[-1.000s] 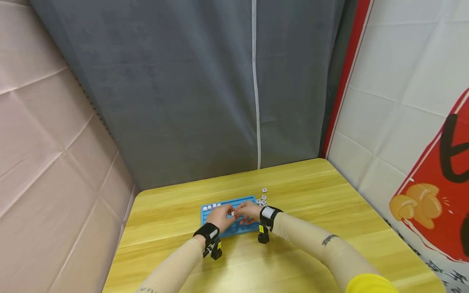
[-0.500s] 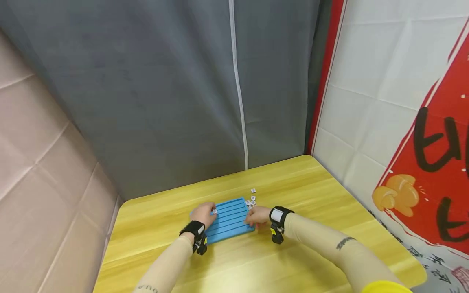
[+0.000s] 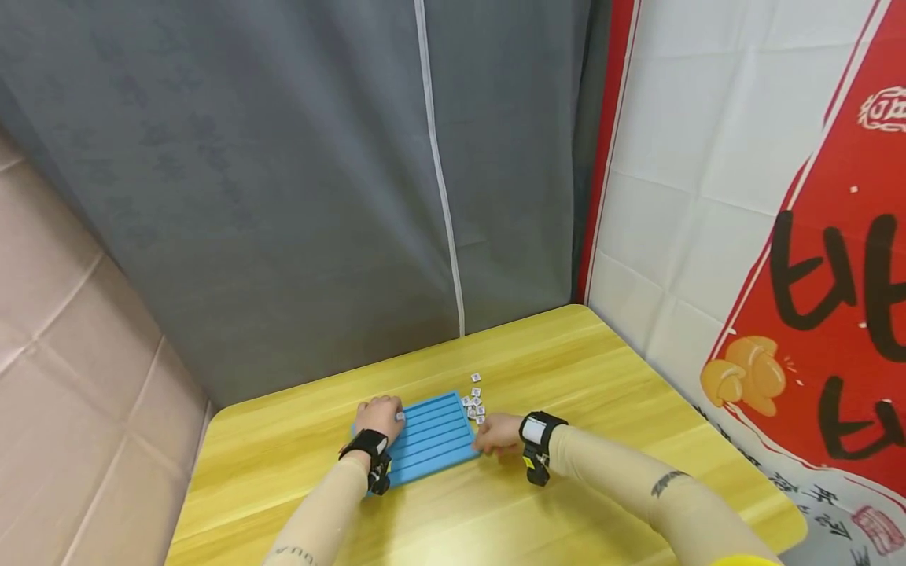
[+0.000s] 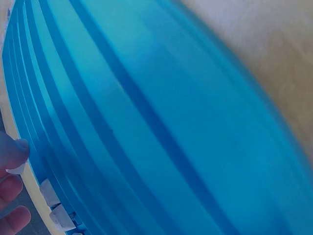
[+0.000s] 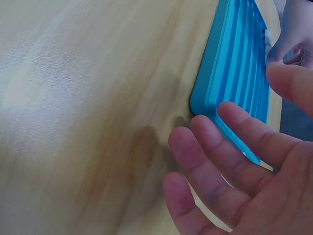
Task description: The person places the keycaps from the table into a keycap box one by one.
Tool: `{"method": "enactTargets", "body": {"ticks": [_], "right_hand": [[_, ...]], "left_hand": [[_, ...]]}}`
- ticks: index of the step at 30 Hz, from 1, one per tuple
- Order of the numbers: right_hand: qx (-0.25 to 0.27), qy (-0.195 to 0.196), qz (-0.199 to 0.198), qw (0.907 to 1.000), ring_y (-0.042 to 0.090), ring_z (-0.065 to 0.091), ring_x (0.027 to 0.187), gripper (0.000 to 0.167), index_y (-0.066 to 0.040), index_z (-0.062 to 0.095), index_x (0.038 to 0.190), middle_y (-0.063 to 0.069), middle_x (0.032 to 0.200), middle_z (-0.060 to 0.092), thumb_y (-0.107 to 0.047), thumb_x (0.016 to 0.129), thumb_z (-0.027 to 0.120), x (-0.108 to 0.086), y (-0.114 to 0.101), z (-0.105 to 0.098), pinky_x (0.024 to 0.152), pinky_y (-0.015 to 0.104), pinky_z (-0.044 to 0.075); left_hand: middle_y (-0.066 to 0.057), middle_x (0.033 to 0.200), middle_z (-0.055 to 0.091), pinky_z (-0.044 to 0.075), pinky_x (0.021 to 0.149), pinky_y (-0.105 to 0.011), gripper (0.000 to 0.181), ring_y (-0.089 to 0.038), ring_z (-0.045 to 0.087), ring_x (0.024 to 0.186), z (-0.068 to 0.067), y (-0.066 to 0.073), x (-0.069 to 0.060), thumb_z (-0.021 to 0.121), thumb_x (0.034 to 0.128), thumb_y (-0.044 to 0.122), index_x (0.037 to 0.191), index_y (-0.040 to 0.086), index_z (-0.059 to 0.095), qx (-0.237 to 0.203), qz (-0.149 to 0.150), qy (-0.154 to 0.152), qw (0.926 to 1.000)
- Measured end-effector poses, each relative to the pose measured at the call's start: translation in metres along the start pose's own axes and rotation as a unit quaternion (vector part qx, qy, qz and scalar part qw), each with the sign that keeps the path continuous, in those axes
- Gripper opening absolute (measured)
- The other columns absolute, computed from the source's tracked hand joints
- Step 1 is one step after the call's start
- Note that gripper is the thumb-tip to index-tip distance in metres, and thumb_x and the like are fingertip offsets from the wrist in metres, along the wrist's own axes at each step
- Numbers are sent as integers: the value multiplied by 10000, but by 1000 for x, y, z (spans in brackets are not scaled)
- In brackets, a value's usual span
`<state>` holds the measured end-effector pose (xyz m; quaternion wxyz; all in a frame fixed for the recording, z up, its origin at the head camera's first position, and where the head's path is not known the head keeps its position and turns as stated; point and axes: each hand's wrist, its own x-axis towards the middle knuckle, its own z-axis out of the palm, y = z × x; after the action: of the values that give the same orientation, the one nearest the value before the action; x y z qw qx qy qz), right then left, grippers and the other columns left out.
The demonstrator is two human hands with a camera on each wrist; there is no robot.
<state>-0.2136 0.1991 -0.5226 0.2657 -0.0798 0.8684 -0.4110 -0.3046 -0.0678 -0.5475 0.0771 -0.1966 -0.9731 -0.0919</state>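
A blue ridged tray (image 3: 428, 440) lies on the table. My left hand (image 3: 381, 417) is over its far left part, pinching a small white tile (image 4: 17, 169) between thumb (image 4: 13, 151) and fingers. White blocks (image 4: 61, 218) sit in the tray's far groove beside that hand, mostly hidden by it in the head view. At the tray's right edge is my right hand (image 3: 501, 434), its fingers (image 5: 215, 147) loosely extended and holding nothing. Whether they touch the tray, I cannot tell. Several loose white tiles (image 3: 476, 391) with dark marks lie beyond that hand.
The wooden table (image 3: 559, 354) extends around the tray on all sides. A grey curtain (image 3: 318, 196) hangs behind its far edge. Pale panels (image 3: 71, 393) stand on the left, and a white and red printed sheet (image 3: 658, 204) on the right.
My hands were together over the tray at a white tile. They have parted: the left moved left with a tile, the right moved to the tray's right edge. The head view has turned right.
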Motion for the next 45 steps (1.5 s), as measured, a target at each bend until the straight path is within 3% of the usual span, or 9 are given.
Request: {"method": "enactTargets", "body": {"ticks": [6, 9, 15, 21, 29, 34, 45], "right_hand": [[143, -194, 255, 9994, 218, 593, 680, 148, -99, 623, 956, 127, 908, 614, -245, 932, 626, -7, -3, 2, 612, 438, 532], [320, -203, 306, 9988, 220, 587, 687, 149, -105, 616, 971, 115, 909, 597, -249, 934, 629, -7, -2, 2, 614, 438, 530], [530, -112, 322, 9980, 170, 523, 637, 144, -100, 604, 964, 78, 856, 559, -237, 934, 636, 1, 5, 4, 504, 321, 439], [487, -128, 403, 9979, 190, 529, 665, 138, -110, 605, 978, 94, 887, 573, -244, 946, 622, -3, 2, 5, 544, 349, 453], [601, -157, 378, 9974, 178, 503, 641, 121, -99, 595, 981, 99, 878, 562, -216, 950, 606, -4, 2, 5, 503, 297, 402], [450, -83, 318, 9984, 203, 551, 675, 118, -97, 588, 976, 99, 883, 572, -209, 945, 607, -4, 4, 7, 524, 324, 464], [302, -24, 430, 9986, 244, 605, 744, 197, -36, 661, 976, 92, 881, 609, -223, 942, 611, -7, -3, 10, 677, 463, 539]], "left_hand": [[-32, 815, 648, 412, 870, -527, 42, -295, 621, 823, 1, -3, 0, 713, 827, 127, 866, 114, 703, -3, -5, -50, 10000], [-30, 820, 647, 398, 903, -541, 57, -288, 627, 818, 7, -7, 4, 713, 826, 141, 879, 124, 707, 31, -24, -70, 10000], [-19, 843, 654, 348, 970, -585, 99, -264, 634, 824, 17, -15, 12, 719, 808, 151, 906, 141, 710, 27, -4, -241, 9997], [-20, 825, 651, 335, 969, -612, 78, -264, 633, 808, 15, -16, 11, 721, 810, 138, 887, 132, 715, -95, -93, -358, 9993], [-35, 822, 649, 358, 915, -592, 55, -275, 625, 816, 16, -14, 15, 699, 832, 142, 881, 124, 715, -195, -204, -386, 9989], [-41, 839, 660, 371, 882, -569, 84, -273, 626, 831, 15, -12, 16, 711, 825, 148, 904, 121, 718, -216, -312, -410, 9984], [-30, 804, 643, 412, 786, -512, 46, -262, 620, 788, 15, -12, 15, 718, 829, 148, 869, 126, 711, -73, -201, -341, 9992]]}}
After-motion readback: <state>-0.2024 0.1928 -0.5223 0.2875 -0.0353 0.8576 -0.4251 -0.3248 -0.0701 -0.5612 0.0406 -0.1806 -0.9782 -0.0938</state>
